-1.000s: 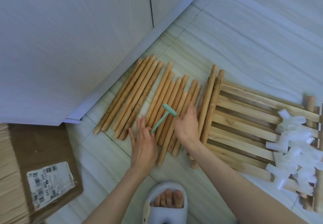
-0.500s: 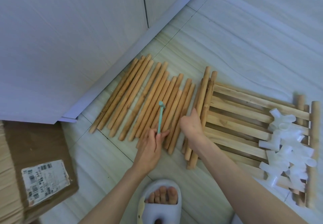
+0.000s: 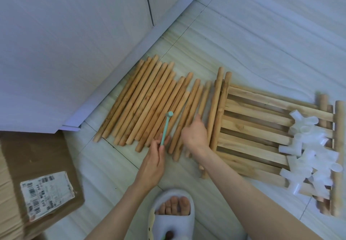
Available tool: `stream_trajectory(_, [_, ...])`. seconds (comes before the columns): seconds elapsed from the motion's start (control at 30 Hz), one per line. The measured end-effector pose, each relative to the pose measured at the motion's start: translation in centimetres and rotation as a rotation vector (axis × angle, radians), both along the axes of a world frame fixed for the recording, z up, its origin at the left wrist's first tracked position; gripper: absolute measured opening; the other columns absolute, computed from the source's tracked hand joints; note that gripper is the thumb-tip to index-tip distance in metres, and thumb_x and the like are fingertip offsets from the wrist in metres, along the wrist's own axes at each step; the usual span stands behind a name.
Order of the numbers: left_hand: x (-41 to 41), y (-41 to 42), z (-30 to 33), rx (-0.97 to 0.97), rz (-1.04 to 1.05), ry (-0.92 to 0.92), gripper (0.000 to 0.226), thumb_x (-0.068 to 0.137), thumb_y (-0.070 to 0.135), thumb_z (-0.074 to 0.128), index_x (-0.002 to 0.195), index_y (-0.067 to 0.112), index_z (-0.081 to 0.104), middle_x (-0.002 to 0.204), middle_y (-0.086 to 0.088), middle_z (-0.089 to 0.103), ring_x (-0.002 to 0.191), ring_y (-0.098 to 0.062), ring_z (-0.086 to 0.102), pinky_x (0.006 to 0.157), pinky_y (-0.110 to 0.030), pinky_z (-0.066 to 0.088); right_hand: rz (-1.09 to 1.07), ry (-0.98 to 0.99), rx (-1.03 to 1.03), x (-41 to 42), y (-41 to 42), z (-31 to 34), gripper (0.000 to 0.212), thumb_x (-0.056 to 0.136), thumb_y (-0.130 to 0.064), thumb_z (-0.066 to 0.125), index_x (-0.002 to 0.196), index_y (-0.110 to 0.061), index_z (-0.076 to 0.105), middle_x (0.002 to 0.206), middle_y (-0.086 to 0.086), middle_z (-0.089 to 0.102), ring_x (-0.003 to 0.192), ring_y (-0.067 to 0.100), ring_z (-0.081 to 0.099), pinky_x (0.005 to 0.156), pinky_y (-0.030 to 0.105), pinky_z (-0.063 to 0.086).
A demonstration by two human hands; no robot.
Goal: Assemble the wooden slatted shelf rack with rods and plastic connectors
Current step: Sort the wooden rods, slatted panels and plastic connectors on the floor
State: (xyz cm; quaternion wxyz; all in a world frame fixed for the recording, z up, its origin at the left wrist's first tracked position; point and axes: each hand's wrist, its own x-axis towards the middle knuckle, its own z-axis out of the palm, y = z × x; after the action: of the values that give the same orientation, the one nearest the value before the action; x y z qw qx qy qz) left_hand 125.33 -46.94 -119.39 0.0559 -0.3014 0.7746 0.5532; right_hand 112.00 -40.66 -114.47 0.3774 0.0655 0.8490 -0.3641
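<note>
Now left hand (image 3: 153, 162) fingers pinch mallet (image 3: 166, 128), head pointing away; right hand (image 3: 195, 136) fingers unclear.

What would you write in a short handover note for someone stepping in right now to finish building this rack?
Left hand pinches the small green mallet by its handle, head up over the rods. Right hand rests on the rods, which lie side by side on the floor. Slatted panels lie flat to the right, with the white connectors heaped on their far end. Nothing is joined yet: rods, connectors and panels all remain to be fitted.
</note>
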Motion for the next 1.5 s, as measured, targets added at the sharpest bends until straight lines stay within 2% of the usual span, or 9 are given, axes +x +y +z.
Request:
stream_trajectory(0.27, [-0.2,-0.7,1.4,-0.014,0.207,0.126,0.015,0.095,0.037,0.024,0.098,0.031,0.038,0.127,0.022,0.051,0.103,0.027,0.043,0.081,0.005,0.031,0.12,-0.004,-0.015,-0.8,0.4,-0.6,0.065,0.094,-0.006,0.039,0.15,-0.006,0.005,0.156,0.011,0.012,0.143,0.029,0.015,0.117,0.039,0.019])
stream_trajectory(0.47, [3.5,2.1,1.0,0.01,0.464,0.078,0.017,0.097,0.031,0.024,0.098,0.022,0.038,0.128,0.018,0.049,0.093,0.025,0.049,0.07,0.006,0.033,0.098,-0.046,0.001,-0.2,-0.1,-0.9,0.056,0.091,-0.002,0.036,0.145,-0.001,0.023,0.151,0.013,0.026,0.138,0.029,0.027,0.115,0.037,0.023])
stream_trajectory(0.6, [2.3,3.3,0.8,0.136,0.558,0.059,0.012,0.1,0.024,0.025,0.101,0.025,0.037,0.135,0.017,0.044,0.121,0.017,0.036,0.085,0.005,0.028,0.129,-0.078,0.035,0.8,0.2,-1.2,0.051,0.091,0.001,0.033,0.142,0.002,0.03,0.147,0.015,0.031,0.136,0.029,0.031,0.115,0.035,0.024])
stream_trajectory(0.7, [0.3,3.9,1.4,0.169,0.642,0.086,0.014,0.102,0.02,0.027,0.102,0.027,0.039,0.12,0.025,0.044,0.1,0.03,0.039,0.076,0.006,0.03,0.137,-0.087,0.023,1.3,0.6,-1.2,0.047,0.09,0.004,0.031,0.137,0.003,0.038,0.144,0.015,0.036,0.134,0.029,0.033,0.114,0.03,0.024])
stream_trajectory(0.87, [-2.1,2.9,2.1,0.225,0.802,0.125,0.015,0.102,0.027,0.029,0.099,0.031,0.043,0.107,0.022,0.047,0.079,0.003,0.047,0.078,-0.021,0.036,0.113,-0.087,0.01,1.3,1.2,-1.6,0.045,0.091,0.002,0.034,0.134,0.002,0.043,0.144,0.012,0.037,0.133,0.028,0.034,0.108,0.024,0.024])
stream_trajectory(1.0, [-3.0,1.9,2.1,0.231,0.818,0.113,0.017,0.102,0.028,0.027,0.099,0.03,0.044,0.105,0.022,0.046,0.084,0.022,0.044,0.078,-0.012,0.034,0.036,-0.12,-0.022,1.6,1.2,-2.0,0.048,0.093,0.0,0.033,0.141,-0.002,0.036,0.147,0.01,0.034,0.135,0.026,0.034,0.11,0.025,0.022])
stream_trajectory(1.1, [-3.1,0.8,2.2,0.092,0.763,0.056,0.016,0.102,0.025,0.027,0.103,0.019,0.042,0.11,0.016,0.048,0.088,0.017,0.046,0.074,-0.005,0.037,0.008,-0.112,-0.043,1.3,1.1,-2.2,0.047,0.096,-0.005,0.032,0.144,-0.005,0.032,0.147,0.012,0.035,0.137,0.026,0.032,0.115,0.03,0.023])
stream_trajectory(1.33, [-3.6,-7.2,0.6,-0.663,0.258,-0.162,0.021,0.098,0.015,0.041,0.111,0.002,0.05,0.11,-0.014,0.049,0.105,-0.027,0.043,0.088,-0.036,0.036,-0.076,-0.194,-0.12,0.4,0.3,-2.6,0.044,0.095,-0.007,0.034,0.139,-0.004,0.041,0.14,0.01,0.043,0.126,0.026,0.046,0.109,0.038,0.037])
stream_trajectory(1.5, [-3.4,-10.3,-0.8,-0.821,0.054,-0.215,0.031,0.096,0.009,0.044,0.125,0.001,0.049,0.127,-0.019,0.046,0.117,-0.035,0.044,0.098,-0.045,0.033,-0.207,-0.312,-0.282,0.8,-0.1,-2.6,0.047,0.097,-0.003,0.033,0.144,-0.006,0.031,0.141,0.005,0.043,0.126,0.022,0.046,0.109,0.039,0.038])
